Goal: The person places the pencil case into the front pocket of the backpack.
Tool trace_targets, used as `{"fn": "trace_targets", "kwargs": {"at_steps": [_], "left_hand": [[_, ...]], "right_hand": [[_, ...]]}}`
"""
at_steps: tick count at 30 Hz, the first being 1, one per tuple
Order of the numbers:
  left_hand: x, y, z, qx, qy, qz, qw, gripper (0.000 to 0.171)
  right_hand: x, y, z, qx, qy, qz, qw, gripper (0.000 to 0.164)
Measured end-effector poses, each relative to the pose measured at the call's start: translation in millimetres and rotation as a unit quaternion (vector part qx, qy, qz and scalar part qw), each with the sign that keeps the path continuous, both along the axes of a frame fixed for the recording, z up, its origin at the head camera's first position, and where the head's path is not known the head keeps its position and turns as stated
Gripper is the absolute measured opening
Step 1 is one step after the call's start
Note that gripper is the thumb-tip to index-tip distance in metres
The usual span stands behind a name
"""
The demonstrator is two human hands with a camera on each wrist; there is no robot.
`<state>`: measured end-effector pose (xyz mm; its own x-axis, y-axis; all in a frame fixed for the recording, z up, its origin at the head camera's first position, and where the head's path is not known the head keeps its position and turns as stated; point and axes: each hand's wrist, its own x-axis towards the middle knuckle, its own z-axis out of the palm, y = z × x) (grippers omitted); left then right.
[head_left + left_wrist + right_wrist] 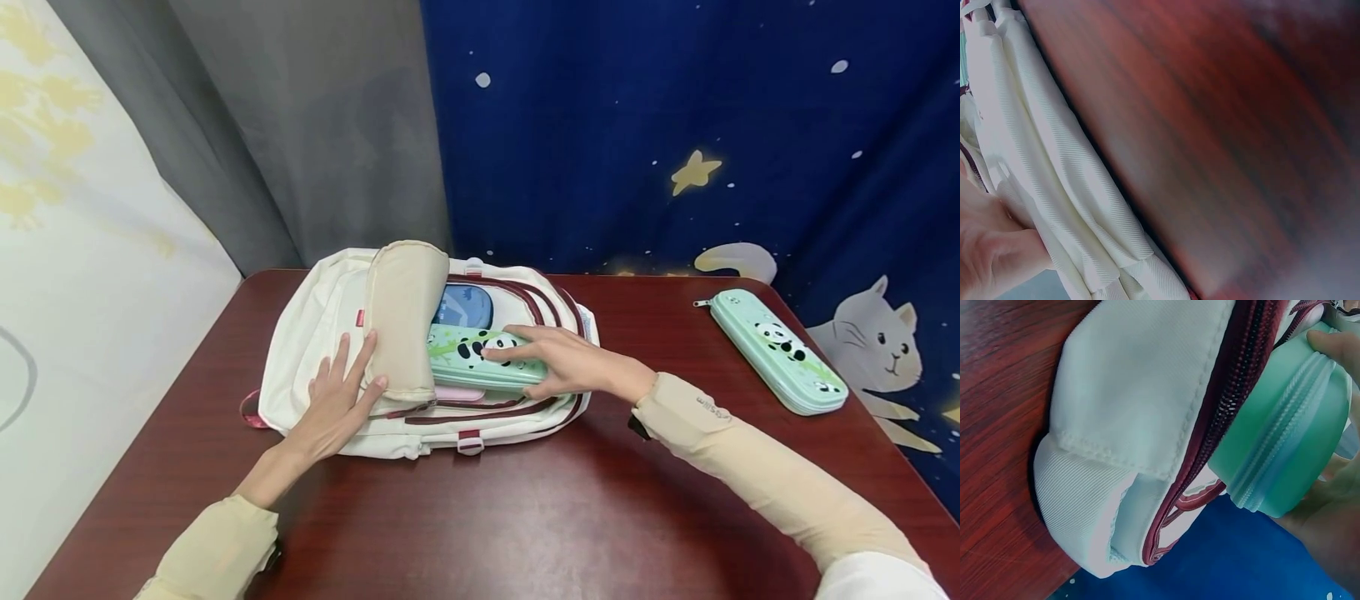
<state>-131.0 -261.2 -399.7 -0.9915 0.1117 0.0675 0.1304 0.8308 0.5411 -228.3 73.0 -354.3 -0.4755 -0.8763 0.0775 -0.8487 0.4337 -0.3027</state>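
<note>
A white backpack [307, 333] with dark red zippers lies on the table, its front pocket flap [405, 317] folded back to the left. My left hand [337, 408] rests on the flap and the bag's front, fingers spread. My right hand [558, 358] grips a mint green panda pencil case [450, 354] by its right end. The case's left end reaches under the flap. In the right wrist view the zipped end of the pencil case [1285, 431] shows between thumb and fingers, beside the bag's zipper [1235, 394]. A blue case [467, 307] lies in the pocket behind it.
A second mint green panda pencil case [780, 354] lies on the right of the dark red table [525, 517]. Something pink [459, 393] shows below the held case. Grey and blue curtains [570, 125] hang along the table's back edge.
</note>
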Motion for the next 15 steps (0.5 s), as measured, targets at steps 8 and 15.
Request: {"fn": "trace_targets", "kwargs": {"at_steps": [8,15], "left_hand": [[3.4,-4,3.3,0.005,0.004,0.002,1.0,0.064],[0.1,1,2.8,0.005,0.002,0.002,1.0,0.064]], "right_hand": [[-3.3,-9,-2.9,-0.013,-0.002,0.016,1.0,0.065],[-4.8,2,-4.5,-0.019,0.021,-0.001,1.0,0.07]]}}
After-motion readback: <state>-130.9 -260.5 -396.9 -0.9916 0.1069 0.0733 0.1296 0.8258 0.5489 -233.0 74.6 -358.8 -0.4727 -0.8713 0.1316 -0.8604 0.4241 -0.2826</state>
